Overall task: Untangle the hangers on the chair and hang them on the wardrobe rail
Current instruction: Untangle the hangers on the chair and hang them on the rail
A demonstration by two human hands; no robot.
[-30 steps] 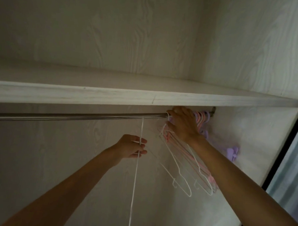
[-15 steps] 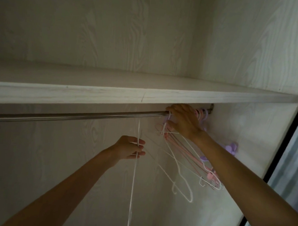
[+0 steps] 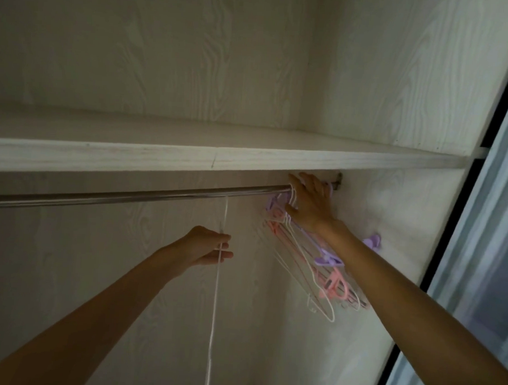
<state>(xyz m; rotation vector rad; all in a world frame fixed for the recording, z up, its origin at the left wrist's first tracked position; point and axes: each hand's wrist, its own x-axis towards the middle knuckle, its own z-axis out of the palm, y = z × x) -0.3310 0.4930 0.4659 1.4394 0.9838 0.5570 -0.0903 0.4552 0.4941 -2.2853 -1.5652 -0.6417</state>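
The wardrobe (image 3: 398, 67), pale with a wood-grain finish, fills nearly the whole head view; its back and right side panels meet in a corner at upper right. A wide shelf (image 3: 190, 160) runs across it from the left edge to the right side panel. Just under the shelf, a metal rail (image 3: 115, 196) spans left to right and ends in a bracket (image 3: 338, 181) on the right side panel. At the far right stands the dark edge of a sliding door (image 3: 485, 202), with a bluish pane beside it.

2 bare forearms reach up from the bottom corners. The right hand (image 3: 310, 203) is at the right end of the rail, close to the bracket; its fingers (image 3: 294, 183) curl over the rail and the hooks there, and the thumb lies below against the hanger necks, so it grasps the bunch at the top. That bunch of hangers (image 3: 316, 270), thin white, pink and purple ones, hangs from the rail under this hand and slants down to the right, beside the right forearm. How many there are I cannot tell. Purple clips (image 3: 328, 260) and pink clips (image 3: 334, 286) show among them, and 1 more purple clip (image 3: 371, 241) shows behind the forearm.

The left hand (image 3: 206, 245) is lower and well left of the bunch, its fingers pinched on a single white hanger (image 3: 219, 266), seen edge-on as a thin vertical line running from the rail down past the hand.
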